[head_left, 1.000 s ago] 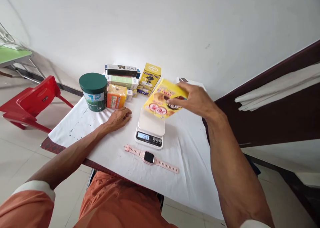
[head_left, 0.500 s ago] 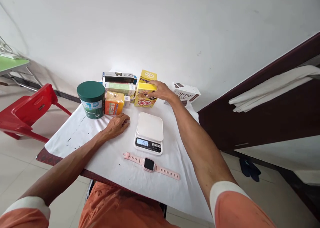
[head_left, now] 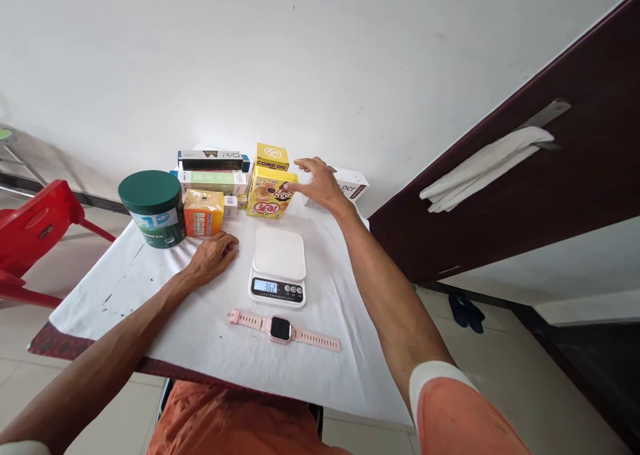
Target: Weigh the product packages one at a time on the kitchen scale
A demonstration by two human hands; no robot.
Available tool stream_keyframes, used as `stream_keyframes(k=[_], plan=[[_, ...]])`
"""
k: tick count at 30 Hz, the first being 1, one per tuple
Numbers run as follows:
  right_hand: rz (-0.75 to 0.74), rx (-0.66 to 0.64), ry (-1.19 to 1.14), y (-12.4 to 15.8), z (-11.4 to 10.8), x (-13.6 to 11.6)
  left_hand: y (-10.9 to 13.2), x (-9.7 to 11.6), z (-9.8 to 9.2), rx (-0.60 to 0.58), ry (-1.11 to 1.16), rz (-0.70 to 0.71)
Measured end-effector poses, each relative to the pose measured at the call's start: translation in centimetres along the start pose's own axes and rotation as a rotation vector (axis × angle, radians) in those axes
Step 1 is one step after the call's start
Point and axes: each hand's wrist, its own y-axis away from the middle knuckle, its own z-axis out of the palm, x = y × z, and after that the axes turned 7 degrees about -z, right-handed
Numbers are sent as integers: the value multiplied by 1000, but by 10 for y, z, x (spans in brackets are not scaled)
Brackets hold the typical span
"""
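My right hand (head_left: 319,183) is held above the cloth, thumb and fingers spread, holding nothing. Its thumb is just beside the yellow snack box (head_left: 270,192), which stands upright in front of another yellow box (head_left: 272,155) marked COME ON. Behind the hand, a white box (head_left: 350,182) with dark lettering is partly hidden. My left hand (head_left: 213,258) rests on the table with curled fingers and nothing visible in them, near the orange-and-yellow wrapped pack (head_left: 203,215). Between my arms lies a white kitchen scale (head_left: 279,254) with a bare plate; its display looks like 362.
A pink smartwatch (head_left: 280,329) lies flat in front of the scale. At the left stands a green-lidded tub (head_left: 153,208), with several flat boxes (head_left: 213,180) stacked beside it. A red chair (head_left: 37,228) is left of the table. A white towel (head_left: 485,168) hangs on the dark door.
My right hand has let go of the yellow snack box and moved slightly away, opening. The scale's display has changed from about 297. My view has shifted; my left hand stays resting.
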Motion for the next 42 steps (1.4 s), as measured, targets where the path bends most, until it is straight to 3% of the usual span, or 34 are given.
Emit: stream_keyframes(k=[2,4,8,11,17,21,24,28,31,34,37,42], plan=[[72,65,61,-2,-15,19,0,0,0,0,-4,-5],[190,43,197,-5,-27,43,0,0,1,-1,-9,-15],[412,-225,384,-7,-34,82,-1,1,1,-12,-13,-29],[419,-313,464,-2,-27,94,-1,2,1,-16,-17,-28],[296,-320,712,14,-31,90,-1,0,2,-11,-18,1],[243,-331,754,32,-55,71,1,-1,3,-11,-27,5],[227,-249,722,50,-83,48,2,-1,3,-12,-39,4],[149,-145,486,70,-123,6,4,-1,2,-5,-49,14],[114,-141,323,81,-137,-32,6,-1,2,-12,-42,28],[27,-159,230,89,-126,-70,12,3,3,-5,-67,32],[-98,-194,161,90,-101,-98,25,11,3,-7,-150,85],[-205,-277,104,85,-61,-110,60,23,-11,-46,-168,88]])
